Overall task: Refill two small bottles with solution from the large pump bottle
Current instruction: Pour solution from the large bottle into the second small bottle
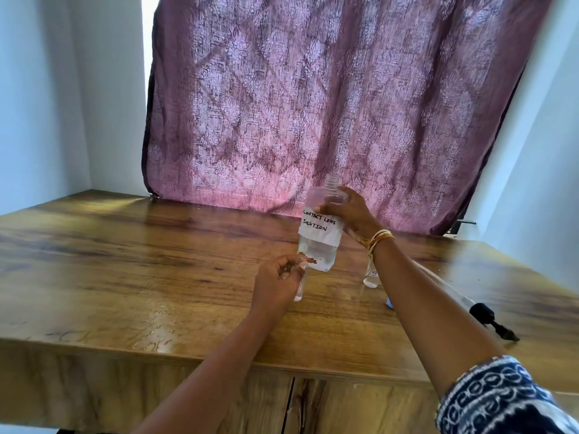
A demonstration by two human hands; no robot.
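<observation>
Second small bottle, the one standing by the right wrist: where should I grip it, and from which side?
Probably the small bottle is best pinched round its lower body from the front left: it stands upright, its upper part is hidden behind the right forearm, and the large bottle stands apart to its left.

Right hand point(351, 211) grips large bottle point(319, 236); left hand point(275, 283) holds small bottle point(299, 288).
</observation>
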